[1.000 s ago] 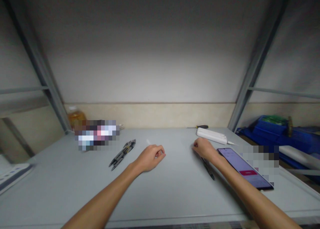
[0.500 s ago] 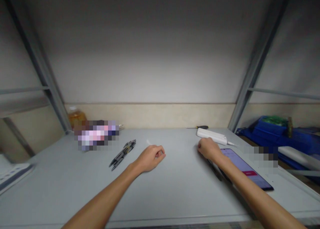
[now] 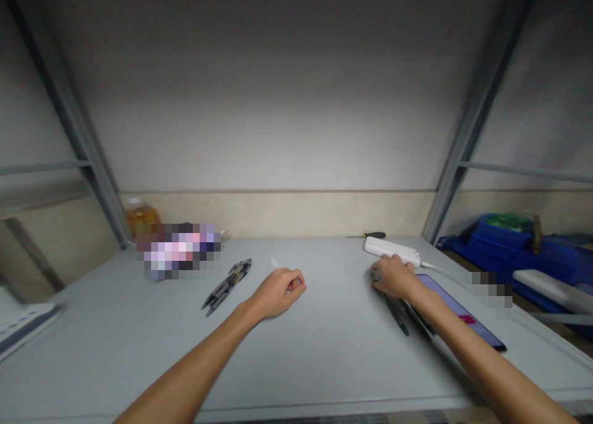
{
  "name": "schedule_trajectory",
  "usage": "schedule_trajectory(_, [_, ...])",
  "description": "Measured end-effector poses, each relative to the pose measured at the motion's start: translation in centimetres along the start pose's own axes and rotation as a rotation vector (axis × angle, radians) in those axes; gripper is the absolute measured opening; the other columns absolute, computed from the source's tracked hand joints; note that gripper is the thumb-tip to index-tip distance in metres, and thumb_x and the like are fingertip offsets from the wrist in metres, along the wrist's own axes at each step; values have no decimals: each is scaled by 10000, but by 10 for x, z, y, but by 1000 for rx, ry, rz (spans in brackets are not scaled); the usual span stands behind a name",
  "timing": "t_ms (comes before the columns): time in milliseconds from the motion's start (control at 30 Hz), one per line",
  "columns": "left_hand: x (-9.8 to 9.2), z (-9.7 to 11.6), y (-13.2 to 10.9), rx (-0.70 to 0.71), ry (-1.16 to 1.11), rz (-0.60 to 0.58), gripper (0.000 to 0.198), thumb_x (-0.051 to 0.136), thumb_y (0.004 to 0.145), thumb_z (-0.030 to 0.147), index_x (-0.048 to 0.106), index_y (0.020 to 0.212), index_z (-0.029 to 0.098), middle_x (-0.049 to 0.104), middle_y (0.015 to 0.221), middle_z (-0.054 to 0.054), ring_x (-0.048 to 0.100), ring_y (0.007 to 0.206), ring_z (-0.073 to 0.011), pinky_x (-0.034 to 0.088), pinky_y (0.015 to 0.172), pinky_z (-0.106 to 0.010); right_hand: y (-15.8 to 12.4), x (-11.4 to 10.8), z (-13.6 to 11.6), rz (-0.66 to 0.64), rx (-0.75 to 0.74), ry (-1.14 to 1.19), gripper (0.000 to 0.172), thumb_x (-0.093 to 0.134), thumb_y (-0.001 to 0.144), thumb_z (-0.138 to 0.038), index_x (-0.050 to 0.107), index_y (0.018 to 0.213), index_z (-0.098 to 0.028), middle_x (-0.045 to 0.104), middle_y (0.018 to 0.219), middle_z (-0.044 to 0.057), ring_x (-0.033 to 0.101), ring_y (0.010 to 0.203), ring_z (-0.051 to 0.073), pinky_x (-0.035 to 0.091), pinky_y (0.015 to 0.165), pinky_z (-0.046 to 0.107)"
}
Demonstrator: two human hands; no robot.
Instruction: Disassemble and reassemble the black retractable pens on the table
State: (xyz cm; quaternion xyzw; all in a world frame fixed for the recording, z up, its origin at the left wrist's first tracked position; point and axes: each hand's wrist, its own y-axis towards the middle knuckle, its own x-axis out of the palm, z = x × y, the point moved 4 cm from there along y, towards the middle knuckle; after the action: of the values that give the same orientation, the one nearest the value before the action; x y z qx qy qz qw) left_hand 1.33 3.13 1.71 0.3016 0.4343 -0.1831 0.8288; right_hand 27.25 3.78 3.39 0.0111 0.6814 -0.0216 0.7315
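My left hand (image 3: 280, 293) rests on the grey table with its fingers loosely curled; nothing shows in them. To its left lies a bunch of dark pens (image 3: 227, 286), side by side and slanting. A faint pale mark sits just behind this hand, too unclear to name. My right hand (image 3: 395, 277) is bent over the upper end of dark pens (image 3: 396, 316), thumb and fingers closed around a pen's end. My palm and wrist hide part of them. Beside that wrist lies a phone (image 3: 467, 313) with its screen lit, partly covered by my forearm.
Behind my right hand lie a white power strip (image 3: 391, 251) with a cable and a screwdriver (image 3: 374, 235). A bottle of amber liquid (image 3: 141, 217) and a blurred-out pink item (image 3: 180, 250) stand at the back left. Metal posts (image 3: 447, 195) flank the table (image 3: 324, 362).
My right hand has shifted slightly right and toward me, its fingers reaching from a fist over the pens' end. More of the pens shows now. My left hand has stayed put.
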Motion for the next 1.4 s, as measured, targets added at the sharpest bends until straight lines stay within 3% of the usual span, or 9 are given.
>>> schedule_trajectory(300, [-3,3,-1,-6,5,-7,190,448,812,293,596,801,176,560,648,-2,498,637,-122,368,622,-225,-4,-1,5,-28,-6,17,361,548,631,-123,667,961,-205,570,1085,121,416,1053,316,300,787,428])
schedule_trajectory(633, [-4,2,-1,2,17,7,183,446,815,287,593,798,180,558,645,-4,494,634,-126,367,624,-234,-11,-3,13,-43,18,20,445,554,642,-116,605,1072,-219,567,1137,94,408,1098,301,289,828,428])
schedule_trajectory(833, [-10,0,0,-10,191,52,177,418,831,264,576,824,184,584,736,-41,504,783,-180,372,722,-285,-16,-7,3,-25,-22,4,462,525,642,-107,595,1085,-220,555,1138,104,405,1087,297,283,808,415])
schedule_trajectory(933, [-16,-4,-1,-103,397,91,165,424,814,215,577,864,182,582,869,-86,477,899,-229,357,776,-343,-21,-8,-5,-45,-49,-4,500,517,613,-76,602,1082,-226,550,1124,116,400,1080,304,279,783,399])
schedule_trajectory(1067, [-27,-13,-6,-340,623,124,258,430,756,106,560,972,162,529,1007,-140,421,1003,-278,343,795,-396,-27,-7,-6,-57,-78,-40,513,501,597,-43,611,1065,-222,547,1110,118,399,1068,308,263,767,390])
schedule_trajectory(1233, [-33,-22,-11,-540,741,81,331,396,743,76,527,1043,126,486,1071,-166,404,1036,-296,349,794,-430,-29,-5,-1,-26,-122,-52,520,451,607,-14,612,1053,-225,554,1079,118,413,1035,296,245,737,374])
schedule_trajectory(1400, [-34,-28,-13,-618,772,30,364,375,724,62,526,1051,116,495,1076,-170,425,1022,-290,388,771,-444,-30,-5,-12,6,-170,-18,529,467,575,-21,615,1043,-218,557,1036,118,413,1014,296,235,726,364])
